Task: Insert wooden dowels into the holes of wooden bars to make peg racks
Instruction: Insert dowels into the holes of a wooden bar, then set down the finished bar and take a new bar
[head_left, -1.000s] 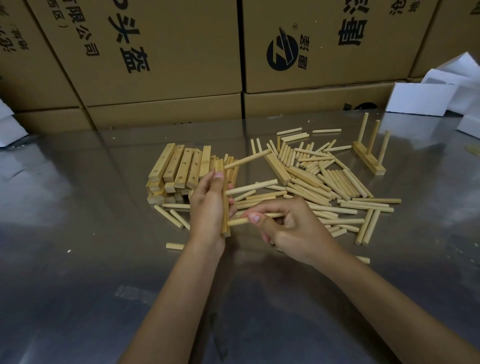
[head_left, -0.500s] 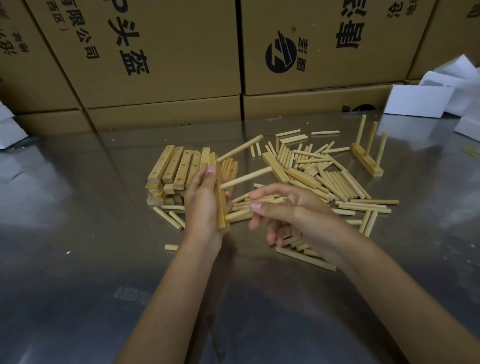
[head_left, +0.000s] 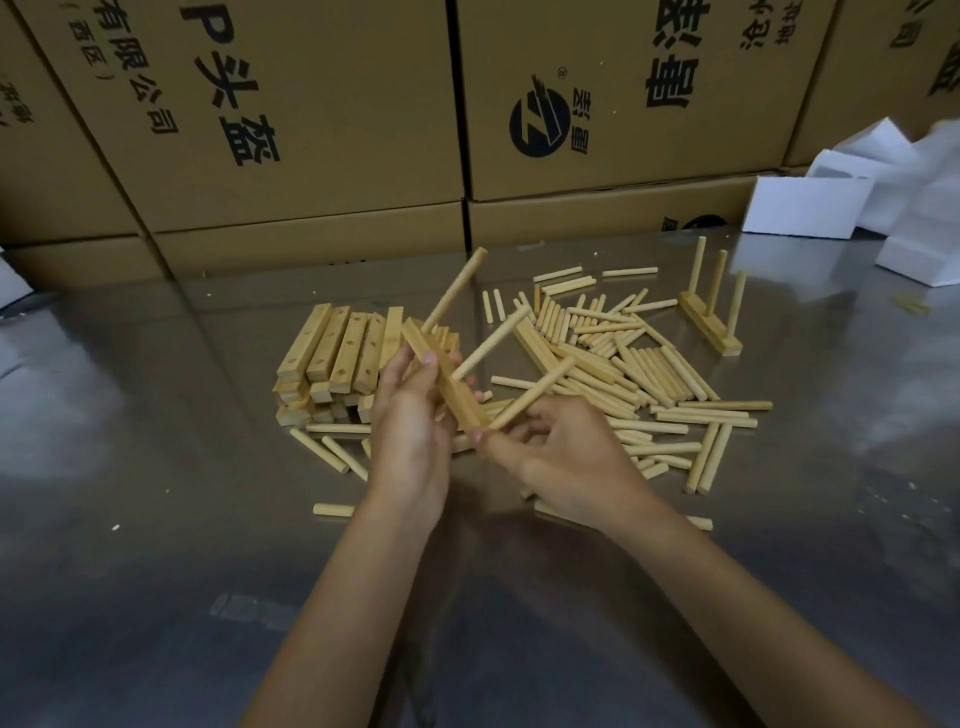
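Above the near edge of the scattered pile, the left hand (head_left: 415, 415) grips a wooden bar (head_left: 444, 382), now tilted with two dowels seated. The right hand (head_left: 558, 449), which a second ago was picking among loose dowels, now pinches a third dowel (head_left: 532, 393) at the bar's near end, apparently the last hole, so this rack looks nearly done.

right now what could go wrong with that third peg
The right hand pinches a slanted round wooden dowel near the low end of the square pale wooden bar that the left hand grips; entering askew, it may jam. The two seated dowels stick out and could catch the loose dowel pile.
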